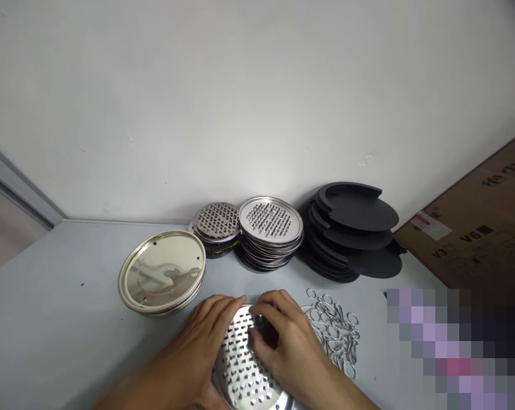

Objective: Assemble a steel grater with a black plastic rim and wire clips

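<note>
A round metal grater disc with rows of raised teeth lies in front of me at the bottom of the head view. My left hand wraps around its left edge, fingers along the far rim and thumb near the front. Over the disc's upper right part, my right hand is curled, thumb and forefinger close together; whatever they pinch is hidden. Just right of that hand lies a loose heap of small wire rings and metal clips.
Gold-coloured round lids are piled at left. Behind my hands stand a small grater stack, a taller silver grater stack and black plastic discs. A cardboard box leans at right, and a white wall backs the table.
</note>
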The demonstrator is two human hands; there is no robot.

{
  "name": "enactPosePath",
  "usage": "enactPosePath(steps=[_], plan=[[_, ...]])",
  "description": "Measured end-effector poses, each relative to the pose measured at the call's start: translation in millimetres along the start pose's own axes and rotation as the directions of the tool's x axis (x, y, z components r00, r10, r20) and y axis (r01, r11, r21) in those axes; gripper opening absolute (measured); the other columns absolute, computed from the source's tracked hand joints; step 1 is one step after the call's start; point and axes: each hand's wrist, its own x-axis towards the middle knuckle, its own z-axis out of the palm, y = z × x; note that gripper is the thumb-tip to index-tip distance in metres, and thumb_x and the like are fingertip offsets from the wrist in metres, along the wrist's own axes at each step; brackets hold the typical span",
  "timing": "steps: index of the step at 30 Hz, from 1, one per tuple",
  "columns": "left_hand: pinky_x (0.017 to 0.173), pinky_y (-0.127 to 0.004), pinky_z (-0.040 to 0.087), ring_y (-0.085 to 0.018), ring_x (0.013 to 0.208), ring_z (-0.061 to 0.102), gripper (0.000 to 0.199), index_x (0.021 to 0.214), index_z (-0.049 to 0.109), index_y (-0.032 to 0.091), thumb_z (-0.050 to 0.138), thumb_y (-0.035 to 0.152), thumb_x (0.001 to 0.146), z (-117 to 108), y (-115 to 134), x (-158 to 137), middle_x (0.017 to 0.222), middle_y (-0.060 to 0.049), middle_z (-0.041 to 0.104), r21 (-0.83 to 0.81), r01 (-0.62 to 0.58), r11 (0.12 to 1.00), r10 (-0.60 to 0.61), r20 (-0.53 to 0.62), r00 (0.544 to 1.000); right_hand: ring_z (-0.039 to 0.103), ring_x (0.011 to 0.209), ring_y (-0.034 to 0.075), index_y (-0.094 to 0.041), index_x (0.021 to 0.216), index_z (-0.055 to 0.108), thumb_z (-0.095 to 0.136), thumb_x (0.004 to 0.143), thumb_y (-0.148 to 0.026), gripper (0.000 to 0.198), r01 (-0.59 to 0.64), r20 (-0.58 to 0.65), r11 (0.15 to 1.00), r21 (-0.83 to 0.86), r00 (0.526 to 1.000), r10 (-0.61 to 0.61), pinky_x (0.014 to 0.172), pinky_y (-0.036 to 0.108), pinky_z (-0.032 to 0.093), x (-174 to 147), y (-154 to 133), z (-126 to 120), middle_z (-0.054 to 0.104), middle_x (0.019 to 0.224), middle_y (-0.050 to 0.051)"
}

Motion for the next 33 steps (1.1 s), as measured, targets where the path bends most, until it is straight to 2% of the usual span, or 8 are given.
enactPosePath(steps=[4,6,8,11,16,19,25,33], plan=[[0.112,-0.058,0.037,-0.04,0.137,0.036,0.134,0.156,0.008,0.028,0.09,0.056,0.053,-5.9,2.3,-1.4,0.15,-0.016,0.037,-0.048,0.021,0.999,-0.022,-0.02,1.0,0.065,0.103,0.023,-0.02,0.104,0.07,0.058,0.083,-0.011,0.026,0.029,-0.095,0.999,0.023,0.995,-0.027,0.09,0.037,0.055,6.5,9.9,-13.4,0.065,0.113,0.01],[0.111,-0.051,0.041,-0.034,0.135,0.043,0.102,0.152,0.023,0.03,0.082,0.052,0.072,-13.0,6.7,1.7,0.148,-0.013,0.042,-0.064,0.044,0.997,-0.048,-0.053,0.997,0.067,0.099,0.022,-0.021,0.103,0.07,0.058,0.083,-0.013,0.024,0.014,-0.124,1.0,0.026,0.992,-0.01,0.087,0.035,0.056,10.4,18.6,-26.3,0.067,0.11,0.008],[0.107,-0.044,0.045,-0.027,0.127,0.051,0.054,0.138,0.046,0.03,0.068,0.037,0.089,-20.1,12.2,9.1,0.14,-0.009,0.05,-0.039,0.06,0.997,-0.064,-0.111,0.992,0.067,0.096,0.021,-0.021,0.1,0.07,0.06,0.083,-0.016,0.019,-0.017,-0.163,1.0,0.025,0.986,0.021,0.083,0.034,0.056,13.4,28.5,-40.8,0.069,0.107,0.007],[0.101,-0.041,0.049,-0.023,0.115,0.059,0.019,0.11,0.064,0.026,0.061,0.02,0.092,-25.5,18.9,26.4,0.125,-0.006,0.06,0.066,0.017,0.998,-0.006,-0.16,0.987,0.067,0.093,0.021,-0.022,0.096,0.069,0.062,0.083,-0.021,0.015,-0.07,-0.216,0.997,0.016,0.974,0.072,0.078,0.032,0.056,14.9,41.6,-60.4,0.07,0.106,0.006],[0.095,-0.042,0.051,-0.025,0.106,0.06,0.022,0.111,0.065,0.022,0.065,0.019,0.089,-20.8,21.7,53.9,0.118,-0.006,0.065,0.238,-0.164,0.957,0.184,-0.065,0.981,0.069,0.093,0.021,-0.024,0.101,0.07,0.064,0.082,-0.024,0.019,-0.147,-0.242,0.989,0.027,0.959,0.149,0.08,0.033,0.057,13.5,51.5,-79.6,0.072,0.106,0.004],[0.091,-0.039,0.052,-0.023,0.104,0.06,0.031,0.119,0.063,0.021,0.068,0.023,0.089,-17.7,20.0,63.9,0.113,-0.005,0.066,0.257,-0.186,0.948,0.204,-0.047,0.978,0.069,0.091,0.021,-0.025,0.102,0.07,0.064,0.082,-0.023,0.021,-0.161,-0.22,0.987,0.031,0.962,0.163,0.08,0.032,0.057,13.0,50.7,-83.4,0.073,0.106,0.003],[0.086,-0.036,0.053,-0.021,0.094,0.061,0.015,0.107,0.068,0.021,0.063,0.025,0.094,-16.2,13.7,67.9,0.103,-0.005,0.066,0.319,-0.229,0.92,0.253,-0.036,0.967,0.068,0.093,0.02,-0.023,0.102,0.069,0.062,0.082,-0.02,0.022,-0.092,-0.192,0.996,-0.005,0.977,0.089,0.081,0.031,0.055,12.8,43.6,-78.7,0.072,0.104,0.003],[0.084,-0.037,0.053,-0.022,0.092,0.061,0.015,0.107,0.066,0.018,0.059,0.023,0.095,-20.5,18.5,62.6,0.101,-0.007,0.066,0.437,-0.279,0.855,0.325,-0.035,0.945,0.068,0.091,0.02,-0.023,0.103,0.069,0.059,0.084,-0.018,0.021,-0.063,-0.108,0.998,0.007,0.992,0.064,0.081,0.032,0.055,12.4,40.2,-72.8,0.072,0.101,0.003]])
